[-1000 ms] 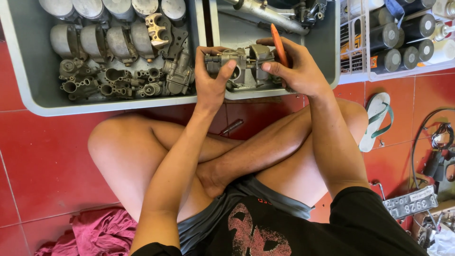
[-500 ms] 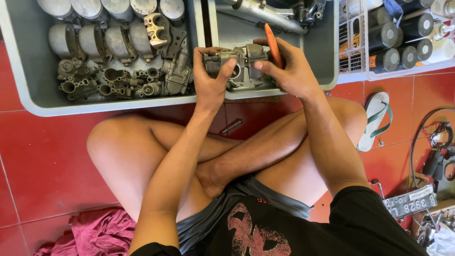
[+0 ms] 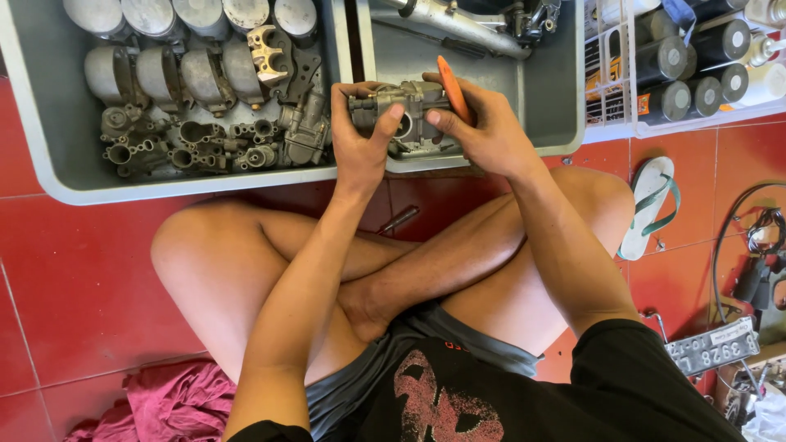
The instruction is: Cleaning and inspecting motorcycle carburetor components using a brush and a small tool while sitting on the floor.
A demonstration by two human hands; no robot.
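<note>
Above the grey tray's [image 3: 458, 160] near rim, the left hand [image 3: 360, 139] clasped a grey carburetor [image 3: 401, 115]; the right hand [image 3: 483, 127] pinched an orange-handled tool [image 3: 453, 88] against it. Loosening seemed underway, needing steady twisting next.

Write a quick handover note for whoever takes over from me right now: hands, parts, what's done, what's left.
Left hand grips the left end of the grey carburetor, held above the right grey tray.
Right hand steadies its right side and holds an orange-handled tool.
More carburetors and pistons lie in the left grey tray.
Done: carburetor lifted in hand.
Left: whether any part is off, the picture doesn't show.
</note>
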